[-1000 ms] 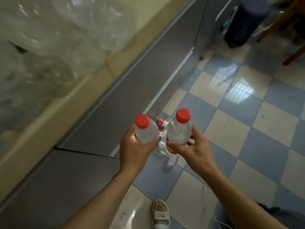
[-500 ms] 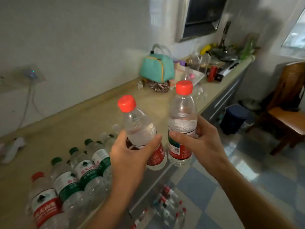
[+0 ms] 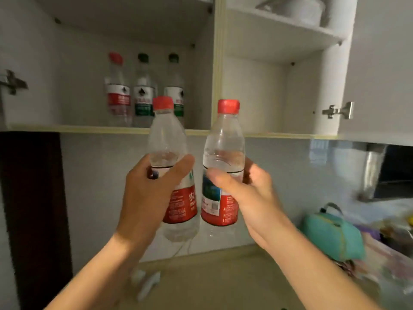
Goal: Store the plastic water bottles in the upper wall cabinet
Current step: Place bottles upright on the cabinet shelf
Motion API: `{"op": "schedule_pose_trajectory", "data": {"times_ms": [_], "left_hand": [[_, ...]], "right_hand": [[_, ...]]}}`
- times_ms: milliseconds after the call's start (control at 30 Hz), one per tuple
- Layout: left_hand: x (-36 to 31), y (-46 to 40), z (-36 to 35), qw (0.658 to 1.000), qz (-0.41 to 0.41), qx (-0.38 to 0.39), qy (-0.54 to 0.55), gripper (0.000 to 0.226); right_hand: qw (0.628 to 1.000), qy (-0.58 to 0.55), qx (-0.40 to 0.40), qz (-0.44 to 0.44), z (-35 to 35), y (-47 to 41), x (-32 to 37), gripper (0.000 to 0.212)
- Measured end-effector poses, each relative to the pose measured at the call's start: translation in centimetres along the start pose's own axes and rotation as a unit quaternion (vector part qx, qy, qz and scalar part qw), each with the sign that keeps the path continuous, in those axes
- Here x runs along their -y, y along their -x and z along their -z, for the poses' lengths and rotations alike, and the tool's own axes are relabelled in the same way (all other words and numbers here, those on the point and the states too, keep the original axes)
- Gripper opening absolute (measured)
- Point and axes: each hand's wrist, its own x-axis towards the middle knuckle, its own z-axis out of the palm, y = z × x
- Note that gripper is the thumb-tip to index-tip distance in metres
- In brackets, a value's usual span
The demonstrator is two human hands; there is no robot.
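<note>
From the head camera: the left hand (image 3: 145, 198) grips one bottle (image 3: 172, 166) around its middle, and the right hand (image 3: 243, 193) grips another bottle (image 3: 223, 162). Both bottles stand upright with caps up, just below the cabinet (image 3: 214, 63) shelf edge, probably so they can go in standing. Three bottles (image 3: 143, 90) already stand at the back of the shelf.

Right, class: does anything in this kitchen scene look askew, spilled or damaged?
Nothing stands out. The left hand and right hand each hold a capped bottle upright, and three bottles stand upright in the cabinet.
</note>
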Motion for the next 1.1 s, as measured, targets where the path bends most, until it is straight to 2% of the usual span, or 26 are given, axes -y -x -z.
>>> {"op": "schedule_pose_trajectory", "data": {"times_ms": [133, 200, 333, 467, 600, 767, 833, 967, 1100], "left_hand": [[-2.6, -6.4, 4.1, 0.999, 0.03, -0.011, 0.027, 0.032], [-3.5, -9.6, 5.7, 0.999, 0.024, -0.02, 0.027, 0.035], [-4.7, -15.4, 7.4, 0.998, -0.025, -0.049, 0.011, 0.045], [-5.9, -20.4, 7.9, 0.993, -0.094, -0.071, -0.006, 0.045], [-5.3, -24.1, 8.0, 0.981, -0.157, -0.087, -0.069, 0.045], [-2.6, -27.5, 8.7, 0.975, -0.121, -0.123, -0.14, 0.042], [-1.7, -28.7, 8.9, 0.965, -0.115, -0.147, -0.186, 0.05], [0.5, -29.9, 8.6, 0.912, -0.117, -0.198, -0.339, 0.072], [1.6, -30.6, 7.9, 0.905, -0.103, -0.209, -0.356, 0.084]], "right_hand": [[0.999, -0.009, 0.022, 0.036, -5.6, -5.3, 2.7, 0.048], [0.998, -0.001, 0.026, 0.05, -7.5, -7.8, 3.8, 0.04], [0.997, 0.004, -0.032, 0.071, -9.4, -12.7, 5.6, 0.032], [0.992, 0.014, -0.076, 0.096, -10.3, -17.1, 7.3, 0.032], [0.989, 0.013, -0.101, 0.112, -11.4, -21.1, 7.9, 0.033], [0.989, 0.028, -0.107, 0.103, -12.4, -25.6, 5.3, 0.031], [0.989, 0.039, -0.101, 0.1, -12.6, -27.0, 3.6, 0.031], [0.989, 0.04, -0.111, 0.086, -11.9, -29.7, 1.3, 0.035], [0.988, 0.086, -0.095, 0.082, -11.2, -31.7, 0.1, 0.05]]}}
